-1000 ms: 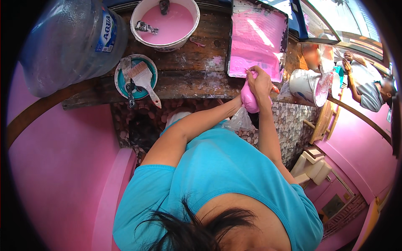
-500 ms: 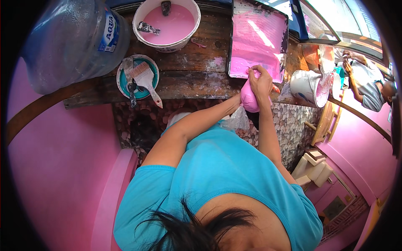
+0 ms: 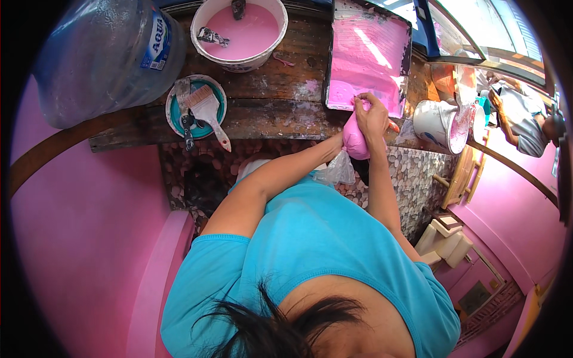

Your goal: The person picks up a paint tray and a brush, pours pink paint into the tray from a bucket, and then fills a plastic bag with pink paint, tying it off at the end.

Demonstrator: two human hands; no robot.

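A soft plastic bag of pink paint (image 3: 355,138) is held at the near edge of the black paint tray (image 3: 326,89). My right hand (image 3: 373,119) is closed on the bag's upper end, thumb and fingertips pinched together over the tray's lip. From the left, my left hand (image 3: 336,146) supports the bag; its fingers are hidden behind it. Loose clear plastic (image 3: 338,170) hangs below the bag's gathered end. Wet pink paint (image 3: 364,51) coats the tray. An orange-red tip (image 3: 393,126) shows beside my right hand; what it belongs to is hidden.
On the stained wooden bench (image 3: 262,119) stand a white bucket of pink paint (image 3: 250,33), a large clear water bottle (image 3: 113,59) and a teal-lined lid (image 3: 206,128) bearing a paintbrush (image 3: 206,107). A paint-smeared white pail (image 3: 434,123) lies tilted at right. Another person (image 3: 522,110) is beyond it.
My hands and the bag stay almost in place. The view has shifted slightly, and the other person at the right has moved their arms.
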